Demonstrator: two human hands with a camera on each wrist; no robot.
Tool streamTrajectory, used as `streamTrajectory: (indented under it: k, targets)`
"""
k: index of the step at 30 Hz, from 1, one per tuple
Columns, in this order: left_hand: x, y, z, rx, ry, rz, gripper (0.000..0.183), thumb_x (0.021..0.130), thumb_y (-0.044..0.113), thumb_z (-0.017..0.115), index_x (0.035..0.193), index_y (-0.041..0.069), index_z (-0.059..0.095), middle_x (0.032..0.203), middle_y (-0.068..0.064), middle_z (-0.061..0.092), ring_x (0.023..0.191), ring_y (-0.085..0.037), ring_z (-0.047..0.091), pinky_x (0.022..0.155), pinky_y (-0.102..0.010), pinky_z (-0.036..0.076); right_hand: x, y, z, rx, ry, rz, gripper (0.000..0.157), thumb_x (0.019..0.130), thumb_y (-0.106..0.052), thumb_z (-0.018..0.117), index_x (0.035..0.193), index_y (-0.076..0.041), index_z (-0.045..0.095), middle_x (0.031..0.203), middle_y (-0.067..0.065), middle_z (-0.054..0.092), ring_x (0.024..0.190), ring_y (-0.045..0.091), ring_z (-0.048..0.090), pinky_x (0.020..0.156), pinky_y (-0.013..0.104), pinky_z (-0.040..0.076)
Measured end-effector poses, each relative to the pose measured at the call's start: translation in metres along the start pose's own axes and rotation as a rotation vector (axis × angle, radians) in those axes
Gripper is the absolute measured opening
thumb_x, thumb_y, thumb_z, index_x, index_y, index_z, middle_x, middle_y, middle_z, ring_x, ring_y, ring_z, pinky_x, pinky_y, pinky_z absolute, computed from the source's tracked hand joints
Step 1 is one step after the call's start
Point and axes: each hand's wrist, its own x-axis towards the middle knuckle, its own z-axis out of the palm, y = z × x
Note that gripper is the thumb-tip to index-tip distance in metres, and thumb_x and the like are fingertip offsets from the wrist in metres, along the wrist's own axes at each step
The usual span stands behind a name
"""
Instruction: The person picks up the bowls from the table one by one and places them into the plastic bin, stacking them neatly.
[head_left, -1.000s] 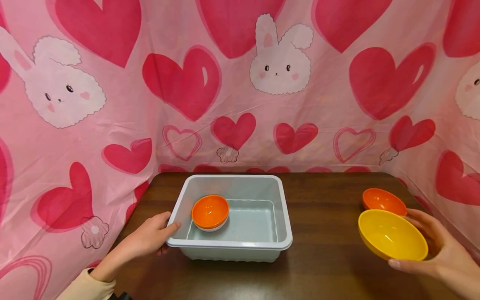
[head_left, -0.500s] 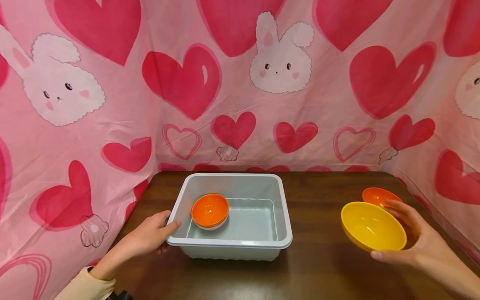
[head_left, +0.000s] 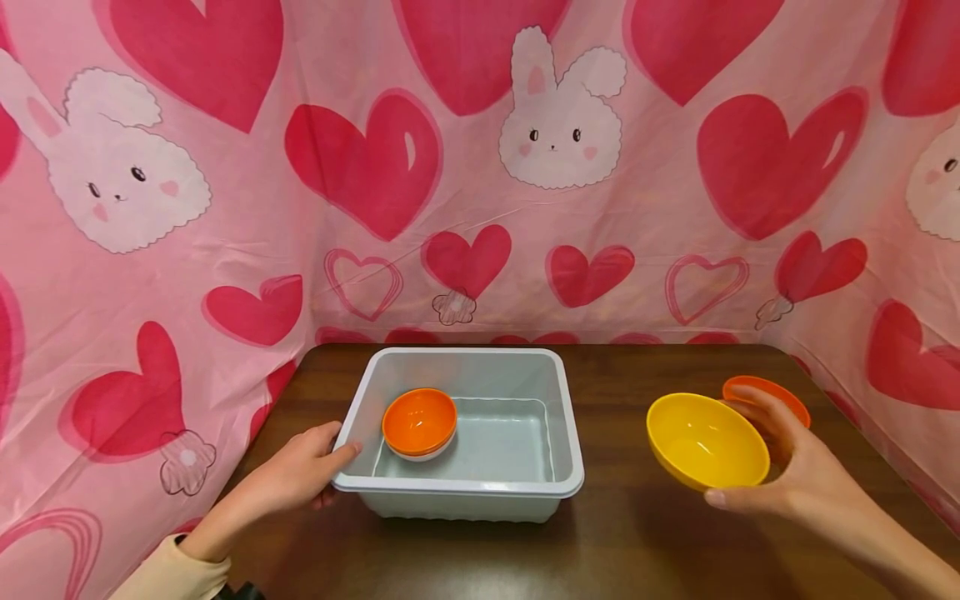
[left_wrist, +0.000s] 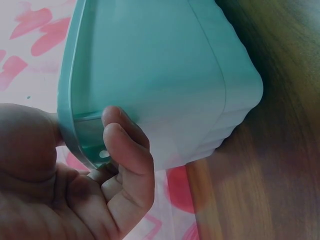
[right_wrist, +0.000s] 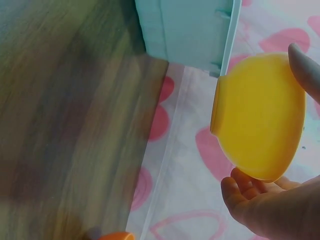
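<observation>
A yellow bowl (head_left: 705, 442) is held up off the table by my right hand (head_left: 795, 467), thumb at its near side and fingers round the far side. In the right wrist view the bowl (right_wrist: 260, 117) shows its outside and foot. My left hand (head_left: 303, 467) grips the left rim of a grey plastic tub (head_left: 465, 487), thumb on top; the left wrist view shows its fingers (left_wrist: 132, 160) curled under that rim. Inside the tub, on the left, an orange bowl (head_left: 420, 421) sits on top of a bowl with a whitish underside.
Behind my right hand another orange bowl (head_left: 772, 396) rests on the brown wooden table (head_left: 622, 542), partly hidden by the fingers. Pink cloth (head_left: 465, 192) with hearts and rabbits hangs round the back and sides.
My right hand has carried the yellow bowl leftward and slightly up, toward the tub. The left hand, the tub and the bowls inside it stay where they were.
</observation>
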Motion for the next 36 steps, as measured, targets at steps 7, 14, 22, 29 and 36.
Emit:
streamTrajectory:
  k: [7, 14, 22, 29, 36]
  targets:
    - [-0.001, 0.001, 0.001, -0.004, 0.0, -0.006, 0.024, 0.105, 0.016, 0.062, 0.114, -0.006, 0.057, 0.062, -0.004, 0.056, 0.046, -0.023, 0.057, 0.044, -0.041, 0.055, 0.008, -0.007, 0.008, 0.021, -0.033, 0.008, 0.107, 0.072, 0.002, 0.092, 0.159, -0.023, 0.035, 0.144, -0.012, 0.053, 0.118, 0.0, 0.056, 0.091, 0.009, 0.047]
    - [-0.001, 0.001, 0.0, -0.007, 0.002, -0.001, 0.024, 0.105, 0.016, 0.061, 0.114, -0.005, 0.056, 0.061, -0.004, 0.056, 0.045, -0.023, 0.057, 0.044, -0.04, 0.055, 0.015, -0.016, 0.016, 0.032, -0.043, -0.002, 0.111, 0.069, -0.001, 0.095, 0.16, -0.02, 0.035, 0.145, -0.005, 0.053, 0.117, 0.002, 0.057, 0.091, 0.01, 0.048]
    - [0.0, 0.0, 0.0, -0.006, 0.0, -0.003, 0.024, 0.105, 0.016, 0.061, 0.115, -0.006, 0.056, 0.061, -0.004, 0.056, 0.045, -0.024, 0.057, 0.044, -0.04, 0.055, 0.025, -0.027, 0.023, 0.056, -0.053, 0.0, 0.109, 0.07, -0.005, 0.096, 0.16, -0.017, 0.034, 0.146, 0.006, 0.052, 0.116, 0.005, 0.059, 0.092, 0.012, 0.049]
    - [0.001, 0.001, 0.0, 0.002, 0.005, -0.007, 0.024, 0.105, 0.017, 0.061, 0.114, -0.005, 0.056, 0.061, -0.004, 0.056, 0.045, -0.024, 0.057, 0.045, -0.042, 0.056, 0.033, -0.036, 0.028, 0.058, -0.063, 0.012, 0.11, 0.07, -0.009, 0.097, 0.16, -0.02, 0.034, 0.149, 0.01, 0.05, 0.117, 0.006, 0.057, 0.091, 0.013, 0.05]
    - [0.001, 0.0, 0.001, 0.002, 0.005, -0.015, 0.025, 0.105, 0.016, 0.061, 0.116, -0.006, 0.056, 0.062, -0.004, 0.056, 0.046, -0.023, 0.057, 0.045, -0.041, 0.056, 0.042, -0.046, 0.032, 0.045, -0.073, 0.011, 0.11, 0.069, -0.014, 0.098, 0.159, -0.02, 0.035, 0.149, 0.009, 0.05, 0.118, 0.007, 0.056, 0.091, 0.013, 0.05]
